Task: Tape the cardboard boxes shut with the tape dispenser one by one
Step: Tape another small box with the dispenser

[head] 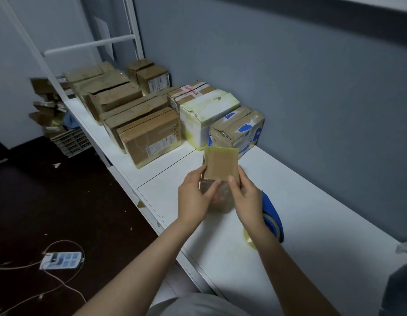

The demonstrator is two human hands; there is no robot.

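Note:
A small brown cardboard box wrapped in clear tape stands on the white table in front of me. My left hand grips its left side, thumb on the near face. My right hand grips its right side, thumb pressed on the box's top near edge. The blue tape dispenser lies on the table just right of my right wrist, with a yellowish tape roll partly hidden under my forearm.
Several cardboard boxes stand in rows along the table's far left, including a white-taped one and a blue-taped one. A crate of boxes and a power strip with cables lie on the dark floor.

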